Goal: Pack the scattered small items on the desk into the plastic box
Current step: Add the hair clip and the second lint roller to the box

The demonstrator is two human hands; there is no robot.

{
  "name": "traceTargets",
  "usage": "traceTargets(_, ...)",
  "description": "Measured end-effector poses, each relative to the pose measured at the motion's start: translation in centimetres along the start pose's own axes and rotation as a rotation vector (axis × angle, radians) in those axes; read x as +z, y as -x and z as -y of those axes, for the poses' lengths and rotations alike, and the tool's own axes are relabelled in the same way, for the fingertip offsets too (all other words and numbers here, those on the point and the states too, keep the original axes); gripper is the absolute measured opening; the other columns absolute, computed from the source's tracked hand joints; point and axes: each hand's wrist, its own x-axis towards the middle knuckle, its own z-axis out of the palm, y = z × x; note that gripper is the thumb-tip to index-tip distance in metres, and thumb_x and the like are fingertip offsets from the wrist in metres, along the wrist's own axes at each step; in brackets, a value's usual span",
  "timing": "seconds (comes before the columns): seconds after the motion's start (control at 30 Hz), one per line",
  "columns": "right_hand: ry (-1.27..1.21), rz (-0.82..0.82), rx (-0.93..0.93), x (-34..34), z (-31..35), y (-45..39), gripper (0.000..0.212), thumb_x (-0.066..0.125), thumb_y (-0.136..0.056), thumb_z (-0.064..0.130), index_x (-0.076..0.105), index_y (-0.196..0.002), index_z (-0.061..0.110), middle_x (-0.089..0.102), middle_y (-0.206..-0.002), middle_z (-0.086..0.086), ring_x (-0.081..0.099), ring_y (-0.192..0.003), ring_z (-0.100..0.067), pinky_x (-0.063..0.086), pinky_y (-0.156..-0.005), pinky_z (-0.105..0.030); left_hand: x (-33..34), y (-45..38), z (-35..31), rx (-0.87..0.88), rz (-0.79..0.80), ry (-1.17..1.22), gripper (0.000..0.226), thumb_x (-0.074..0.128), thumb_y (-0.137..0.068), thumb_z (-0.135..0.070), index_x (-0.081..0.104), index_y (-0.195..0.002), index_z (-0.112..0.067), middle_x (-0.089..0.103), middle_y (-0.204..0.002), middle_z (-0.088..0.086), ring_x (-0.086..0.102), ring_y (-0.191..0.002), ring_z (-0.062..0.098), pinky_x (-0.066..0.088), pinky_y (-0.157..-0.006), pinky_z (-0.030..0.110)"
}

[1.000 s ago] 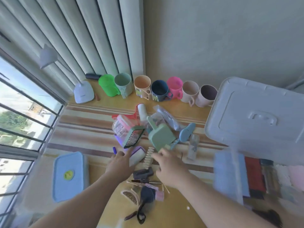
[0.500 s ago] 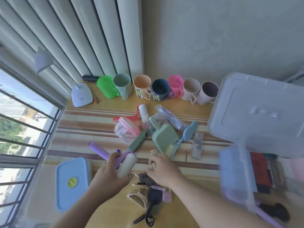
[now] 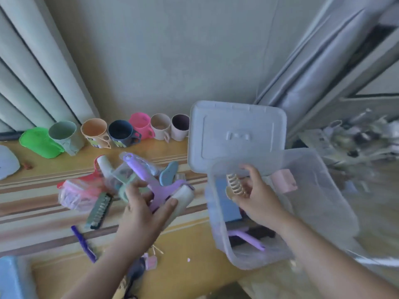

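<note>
My left hand [image 3: 142,214] grips a purple-handled lint roller [image 3: 159,188] with a white roll, held above the desk just left of the clear plastic box [image 3: 319,212]. My right hand [image 3: 257,197] holds a beige hair claw clip [image 3: 234,186] over the box's near-left rim. Inside the box lie a purple tool [image 3: 246,236], a blue flat item and a pink one. The box's white lid [image 3: 235,137] stands behind it. Scattered items remain on the desk: a green comb-like tool [image 3: 99,209], a purple pen [image 3: 83,242], a pink clear pouch [image 3: 75,195].
A row of coloured mugs [image 3: 121,134] lines the wall at the back. A blue container [image 3: 10,277] sits at the lower left corner. Dark clips and small pink bits [image 3: 149,262] lie near the desk's front. Curtains hang left and right.
Both hands lifted off the desk and swung right toward the box; the left now carries the lint roller, the right carries the hair claw clip. The view turned right.
</note>
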Motion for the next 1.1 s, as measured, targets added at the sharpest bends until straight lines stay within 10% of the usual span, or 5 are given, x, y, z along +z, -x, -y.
traceTargets(0.23,0.29,-0.017,0.256,-10.9,-15.4,-1.6,0.034,0.07,-0.091,0.057,0.054,-0.118,0.044,0.066,-0.105,0.017,0.066,-0.096,-0.012,0.057,-0.085,-0.035,12.3,-0.3,-6.4,0.035,0.33,0.054,0.08,0.087,-0.078,-0.046,0.034,-0.137,-0.047,0.072,-0.099,-0.006,0.07,-0.086,0.011,0.059,-0.075,0.031)
traceTargets(0.4,0.7,0.044,0.083,-10.8,-19.0,-7.1,0.039,0.06,-0.093,0.05,0.054,-0.129,0.036,0.065,-0.11,0.0,0.059,-0.102,-0.029,0.056,-0.079,-0.038,21.5,0.6,-7.7,-0.111,0.363,0.051,0.027,0.083,-0.083,-0.044,0.069,-0.102,-0.032,0.074,-0.093,-0.012,0.07,-0.083,0.011,0.06,-0.078,0.036)
traceTargets(0.77,0.996,0.089,-0.102,-9.2,-22.5,-15.8,0.021,0.053,-0.1,0.036,0.065,-0.114,0.025,0.068,-0.114,-0.001,0.058,-0.107,-0.03,0.041,-0.089,-0.041,27.4,0.7,-6.8,-0.349,0.206,0.006,0.021,0.073,-0.088,-0.046,0.071,-0.097,-0.028,0.074,-0.093,0.001,0.071,-0.076,0.013,0.055,-0.065,0.027)
traceTargets(1.0,-0.208,0.458,-0.145,-12.4,-16.5,-10.7,0.046,0.075,-0.087,0.021,0.066,-0.129,0.038,0.071,-0.106,0.01,0.059,-0.077,-0.002,0.051,-0.081,-0.029,29.3,-0.9,-6.8,-0.256,0.245,-0.206,0.019,0.074,-0.085,-0.043,0.069,-0.088,-0.024,0.066,-0.072,-0.007,0.053,-0.061,0.011,0.043,-0.057,0.018)
traceTargets(1.1,-0.142,0.533,-0.216,-13.1,-16.1,-9.3,0.032,0.078,-0.089,0.027,0.073,-0.12,0.03,0.073,-0.093,0.014,0.059,-0.072,0.0,0.049,-0.073,-0.022,30.6,-1.3,-7.3,-0.206,0.342,-0.299,0.024,0.07,-0.086,-0.052,0.068,-0.086,-0.028,0.064,-0.067,-0.009,0.052,-0.059,0.009,0.049,-0.062,0.024)
